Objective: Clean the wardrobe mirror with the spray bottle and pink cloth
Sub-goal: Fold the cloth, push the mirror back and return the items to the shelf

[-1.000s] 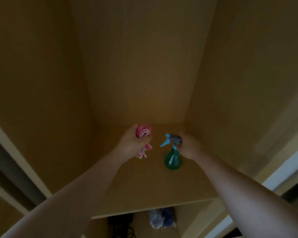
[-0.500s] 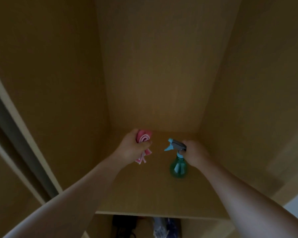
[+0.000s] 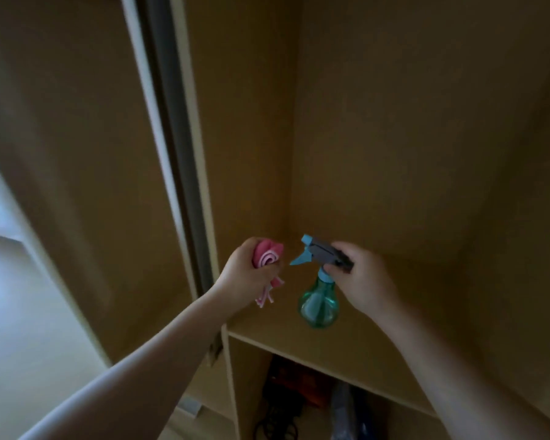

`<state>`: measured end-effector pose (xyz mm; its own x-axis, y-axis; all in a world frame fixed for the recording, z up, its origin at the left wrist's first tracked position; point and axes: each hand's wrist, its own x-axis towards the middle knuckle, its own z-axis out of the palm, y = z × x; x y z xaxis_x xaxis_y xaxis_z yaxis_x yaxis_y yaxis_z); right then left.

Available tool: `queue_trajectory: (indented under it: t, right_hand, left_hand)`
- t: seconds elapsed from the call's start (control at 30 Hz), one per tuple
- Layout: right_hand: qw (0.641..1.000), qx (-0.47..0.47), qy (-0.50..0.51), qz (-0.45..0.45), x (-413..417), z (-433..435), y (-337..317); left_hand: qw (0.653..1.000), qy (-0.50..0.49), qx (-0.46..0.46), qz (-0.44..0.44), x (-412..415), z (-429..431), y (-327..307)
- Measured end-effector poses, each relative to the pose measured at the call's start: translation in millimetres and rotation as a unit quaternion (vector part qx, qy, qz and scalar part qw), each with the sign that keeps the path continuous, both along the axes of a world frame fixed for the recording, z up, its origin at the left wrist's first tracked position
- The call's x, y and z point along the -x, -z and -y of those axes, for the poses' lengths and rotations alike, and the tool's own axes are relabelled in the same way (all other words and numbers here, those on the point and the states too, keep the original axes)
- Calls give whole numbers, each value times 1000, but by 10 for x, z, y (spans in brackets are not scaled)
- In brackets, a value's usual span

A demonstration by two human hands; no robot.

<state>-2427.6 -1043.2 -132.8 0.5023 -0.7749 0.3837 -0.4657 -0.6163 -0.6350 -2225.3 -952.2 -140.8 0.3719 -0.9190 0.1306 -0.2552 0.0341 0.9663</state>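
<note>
My left hand (image 3: pixel 245 279) grips a rolled pink cloth (image 3: pixel 267 256), its loose ends hanging below the fist. My right hand (image 3: pixel 364 277) holds a spray bottle (image 3: pixel 318 304) by its grey and blue trigger head; the green round body hangs just above the wooden shelf (image 3: pixel 362 341). Both hands are inside the open wardrobe compartment, close together. A sliding door with a grey and white frame (image 3: pixel 175 147) stands at the left; no mirror surface can be told apart in this blurred view.
The wardrobe's back and right side panels (image 3: pixel 426 138) enclose the compartment. Under the shelf, dark cables (image 3: pixel 280 420) and a bluish bag (image 3: pixel 346 414) lie in a lower compartment. A bright floor area (image 3: pixel 19 312) shows at far left.
The view has swung left, bringing the sliding door frame and bright floor into sight. Both hands have drawn back from the shelf's rear toward its front, still holding cloth and bottle.
</note>
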Motion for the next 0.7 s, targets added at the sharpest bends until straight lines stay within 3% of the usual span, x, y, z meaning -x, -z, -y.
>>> queue_trajectory:
  t: [0.33, 0.7]
  right_hand:
    - [991, 38, -120, 44, -1305, -1303, -113]
    - [994, -18, -107, 13, -2687, -2385, 206]
  left_hand:
    - [995, -93, 25, 1, -1327, -1487, -7]
    - [993, -99, -11, 59, -2809, -2761, 3]
